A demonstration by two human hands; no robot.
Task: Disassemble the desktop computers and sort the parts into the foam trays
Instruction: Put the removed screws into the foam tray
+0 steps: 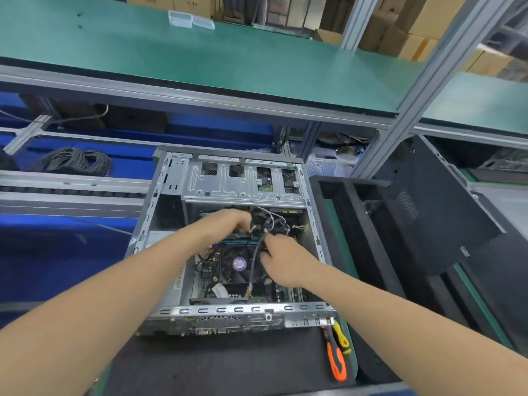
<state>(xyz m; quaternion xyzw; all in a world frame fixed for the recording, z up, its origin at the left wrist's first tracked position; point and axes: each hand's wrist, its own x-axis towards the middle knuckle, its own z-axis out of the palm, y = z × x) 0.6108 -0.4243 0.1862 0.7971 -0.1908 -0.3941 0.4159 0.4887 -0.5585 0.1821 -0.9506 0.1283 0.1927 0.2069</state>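
No writing can be read for certain. Inside the open grey metal computer case (243, 184), a round purple sticker (239, 263) on the black cooler fan bears pale print that is too blurred to make out. A narrow white label strip (177, 277) along the left edge of the circuit board carries small dark characters, also illegible. Faint dark marks on the brown cardboard boxes (423, 21) behind the shelf cannot be read either.
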